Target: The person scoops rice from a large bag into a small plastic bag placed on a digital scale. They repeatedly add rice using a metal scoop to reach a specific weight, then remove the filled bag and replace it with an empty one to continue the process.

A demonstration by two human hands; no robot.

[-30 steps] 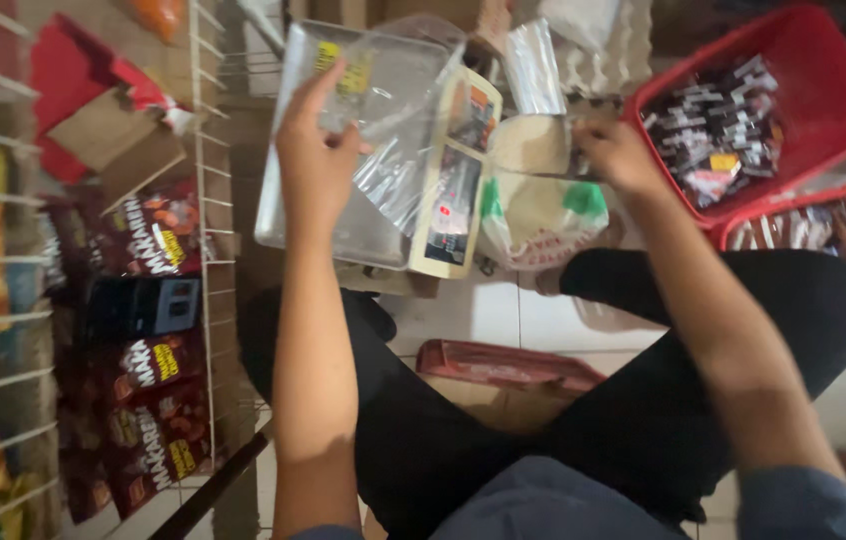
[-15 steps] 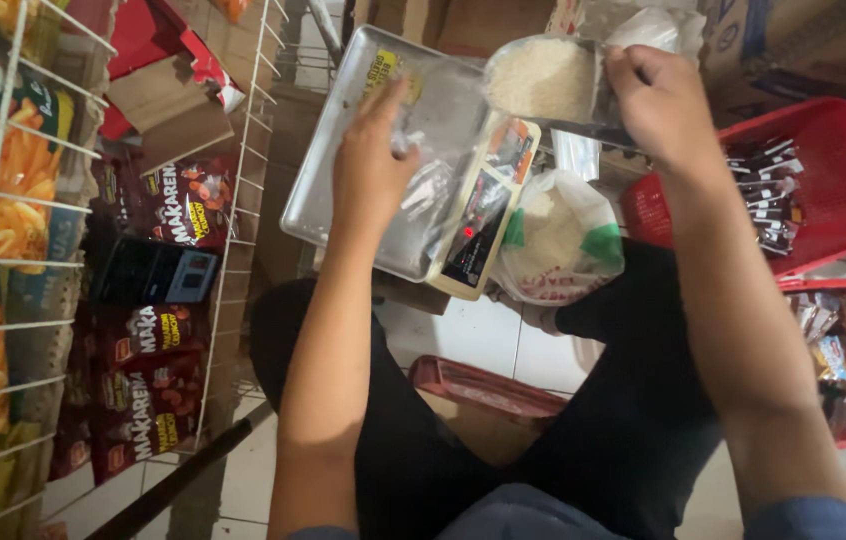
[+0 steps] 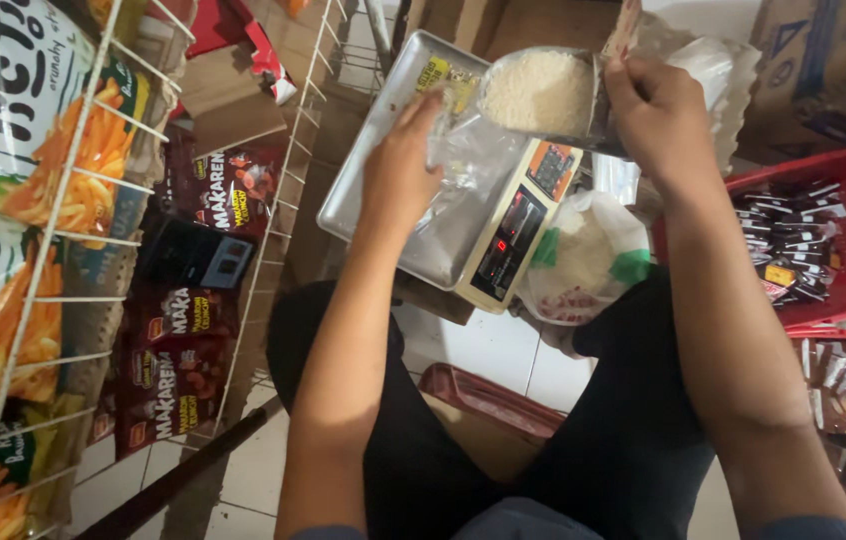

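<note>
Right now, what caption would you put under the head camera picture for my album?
A seated person's right hand holds a scoop of white grains over a weighing scale, left hand on a clear plastic bag.

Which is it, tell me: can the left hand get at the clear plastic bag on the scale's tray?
Probably yes: the left hand already rests on the clear plastic bag on the scale's tray, with nothing between them.

A white tiled floor (image 3: 483, 350) is showing below; a wire rack (image 3: 73, 250) of snack packs is standing left, red baskets (image 3: 843, 200) sitting right.
</note>
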